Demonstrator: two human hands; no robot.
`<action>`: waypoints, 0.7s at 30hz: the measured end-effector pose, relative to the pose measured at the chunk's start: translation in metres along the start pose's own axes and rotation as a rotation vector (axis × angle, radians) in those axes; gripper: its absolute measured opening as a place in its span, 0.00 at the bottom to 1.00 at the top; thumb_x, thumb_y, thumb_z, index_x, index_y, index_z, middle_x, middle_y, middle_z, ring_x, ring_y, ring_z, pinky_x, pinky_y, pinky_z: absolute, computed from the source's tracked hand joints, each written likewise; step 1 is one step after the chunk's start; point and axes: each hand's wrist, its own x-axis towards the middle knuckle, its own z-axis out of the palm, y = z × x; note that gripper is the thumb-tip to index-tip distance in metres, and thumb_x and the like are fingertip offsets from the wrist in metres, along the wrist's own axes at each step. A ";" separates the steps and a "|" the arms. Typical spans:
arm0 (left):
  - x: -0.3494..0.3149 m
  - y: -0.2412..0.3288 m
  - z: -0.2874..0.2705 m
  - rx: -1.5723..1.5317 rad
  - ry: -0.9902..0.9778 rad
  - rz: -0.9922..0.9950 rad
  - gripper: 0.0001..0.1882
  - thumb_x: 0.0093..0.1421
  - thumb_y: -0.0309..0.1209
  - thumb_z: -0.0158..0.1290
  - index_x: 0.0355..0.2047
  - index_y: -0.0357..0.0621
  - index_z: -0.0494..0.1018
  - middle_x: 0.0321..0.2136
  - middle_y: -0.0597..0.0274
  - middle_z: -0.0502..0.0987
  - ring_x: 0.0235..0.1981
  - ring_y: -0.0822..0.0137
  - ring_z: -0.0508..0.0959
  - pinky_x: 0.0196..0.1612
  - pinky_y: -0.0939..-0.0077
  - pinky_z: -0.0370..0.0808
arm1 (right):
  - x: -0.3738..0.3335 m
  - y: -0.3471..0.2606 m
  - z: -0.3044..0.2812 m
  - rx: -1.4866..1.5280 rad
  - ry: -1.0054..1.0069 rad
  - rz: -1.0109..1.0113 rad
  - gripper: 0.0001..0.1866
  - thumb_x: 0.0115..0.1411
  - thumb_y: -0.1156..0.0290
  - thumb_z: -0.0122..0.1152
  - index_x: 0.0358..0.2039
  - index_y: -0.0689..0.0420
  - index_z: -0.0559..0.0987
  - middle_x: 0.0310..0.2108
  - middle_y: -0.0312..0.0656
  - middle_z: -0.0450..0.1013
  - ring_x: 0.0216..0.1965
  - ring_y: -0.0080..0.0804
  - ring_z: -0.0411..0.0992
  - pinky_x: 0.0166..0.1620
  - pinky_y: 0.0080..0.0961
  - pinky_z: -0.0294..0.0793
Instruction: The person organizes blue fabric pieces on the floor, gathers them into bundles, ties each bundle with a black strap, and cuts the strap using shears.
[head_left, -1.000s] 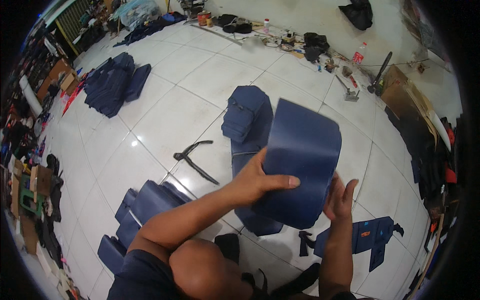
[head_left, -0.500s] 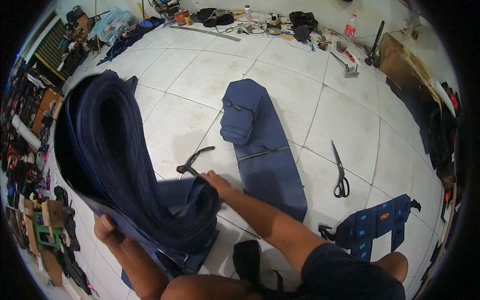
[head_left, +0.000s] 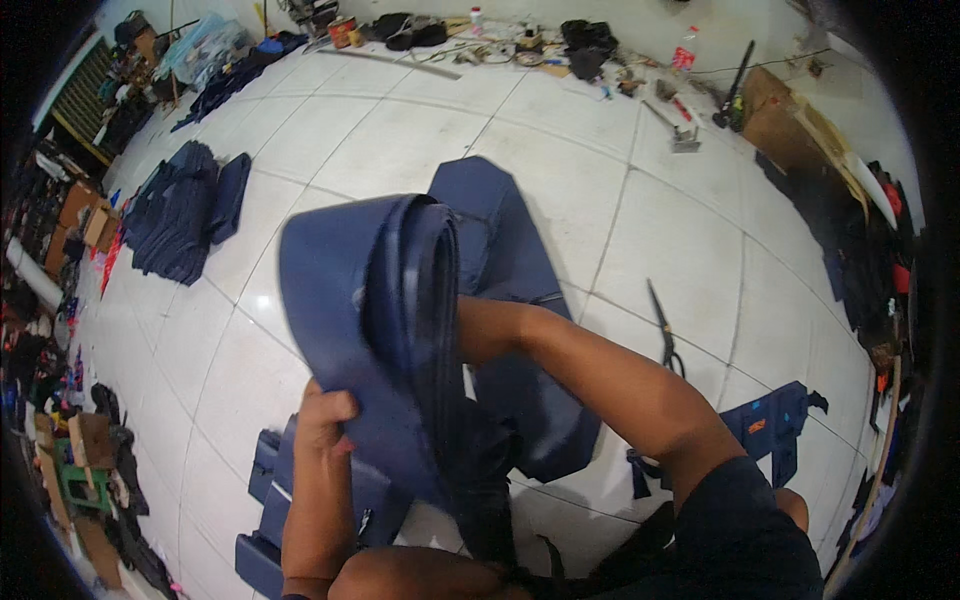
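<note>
A thick folded stack of navy fabric pieces (head_left: 335,255) is held up in front of me, its layered edges bulging on the right. My left hand (head_left: 328,412) is closed on the lower left edge of this stack, thumb on the outside. My right hand (head_left: 476,332) reaches behind the stack's right side, and its fingers are hidden. Just beyond it on the floor lies a tied navy bundle (head_left: 530,240), partly covered by the stack and my right arm. Below my left hand lie more navy fabric pieces (head_left: 275,515).
Black-handled scissors (head_left: 664,325) lie on the white tiled floor (head_left: 690,240) to the right, near a navy panel piece (head_left: 765,430) with straps. A pile of navy cut pieces (head_left: 180,215) sits at far left. Tools and a bottle (head_left: 685,50) line the back wall.
The stack has swung rightward and turned, now partly covering the tied bundle and exposing the cut-piece pile at far left. My left hand has risen; my right hand has gone behind the stack.
</note>
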 end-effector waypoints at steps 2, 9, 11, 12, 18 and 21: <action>0.017 -0.015 0.020 -0.002 -0.063 -0.071 0.37 0.41 0.31 0.68 0.52 0.27 0.70 0.44 0.46 0.79 0.42 0.52 0.81 0.51 0.61 0.78 | -0.033 -0.030 -0.019 -0.094 0.129 0.092 0.19 0.57 0.77 0.55 0.49 0.68 0.75 0.52 0.58 0.72 0.53 0.50 0.70 0.56 0.39 0.68; 0.051 -0.074 0.049 0.045 -0.141 -0.364 0.35 0.46 0.37 0.65 0.51 0.28 0.71 0.44 0.45 0.79 0.42 0.50 0.82 0.51 0.55 0.78 | -0.115 -0.036 -0.020 0.485 0.501 0.627 0.20 0.52 0.86 0.49 0.47 0.74 0.75 0.40 0.56 0.78 0.42 0.42 0.77 0.45 0.30 0.76; 0.054 -0.082 0.061 0.076 -0.162 -0.467 0.36 0.46 0.37 0.65 0.53 0.28 0.69 0.44 0.44 0.79 0.42 0.50 0.82 0.51 0.56 0.78 | -0.137 -0.009 -0.007 0.436 0.612 0.621 0.16 0.55 0.84 0.51 0.44 0.71 0.77 0.37 0.50 0.79 0.38 0.35 0.77 0.41 0.29 0.76; 0.056 -0.084 0.066 0.089 -0.166 -0.508 0.37 0.46 0.37 0.65 0.54 0.27 0.68 0.44 0.44 0.79 0.42 0.50 0.81 0.51 0.56 0.78 | -0.144 -0.013 -0.008 0.407 0.657 0.612 0.15 0.56 0.83 0.51 0.43 0.70 0.78 0.35 0.47 0.79 0.36 0.32 0.77 0.38 0.28 0.76; 0.055 -0.065 0.114 0.447 -0.310 -0.365 0.40 0.46 0.31 0.67 0.58 0.32 0.63 0.46 0.48 0.76 0.48 0.56 0.77 0.53 0.65 0.74 | -0.233 -0.019 0.008 0.346 0.661 0.644 0.16 0.63 0.61 0.59 0.39 0.63 0.81 0.26 0.46 0.77 0.29 0.32 0.73 0.35 0.29 0.70; 0.062 -0.057 0.127 0.626 -0.388 -0.391 0.42 0.43 0.30 0.67 0.59 0.34 0.63 0.47 0.46 0.75 0.48 0.53 0.77 0.55 0.62 0.72 | -0.248 -0.030 0.018 0.229 0.585 0.702 0.19 0.66 0.56 0.57 0.39 0.63 0.81 0.26 0.43 0.76 0.29 0.26 0.70 0.35 0.26 0.69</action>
